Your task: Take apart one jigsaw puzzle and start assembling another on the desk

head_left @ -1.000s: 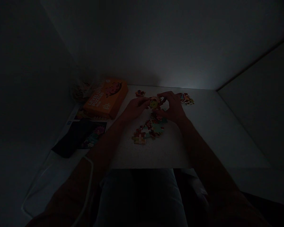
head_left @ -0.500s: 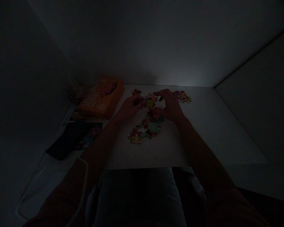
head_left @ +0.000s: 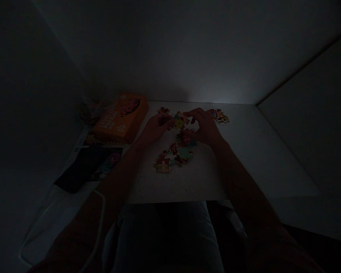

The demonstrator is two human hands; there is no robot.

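My left hand (head_left: pixel 156 128) is closed, pinching the left edge of a yellow-green jigsaw piece (head_left: pixel 178 122) raised over the table. My right hand (head_left: pixel 203 127) curls round the far right side, its index finger on a pale pink jigsaw piece (head_left: pixel 184 116) against the yellow-green one. In the dim light I cannot tell whether these two are locked together. Just below, by my right thumb, lies a dark piece with pink (head_left: pixel 186 140). Nearer to me a partly joined group of jigsaw pieces (head_left: pixel 184 152) rests on the table.
Stacked pieces (head_left: pixel 219 116) lie beyond my right hand, and a small heap (head_left: pixel 163 110) lies behind my left. At left are an orange puzzle box (head_left: pixel 122 117), a clear bag of pieces (head_left: pixel 88 112), a dark flat object (head_left: pixel 81 167) over a printed sheet (head_left: pixel 110 161), and a white cable (head_left: pixel 102 212).
The yellow-green piece has tilted and turned a little between my hands. Both hands stay in nearly the same place, and the pieces on the table have not moved.
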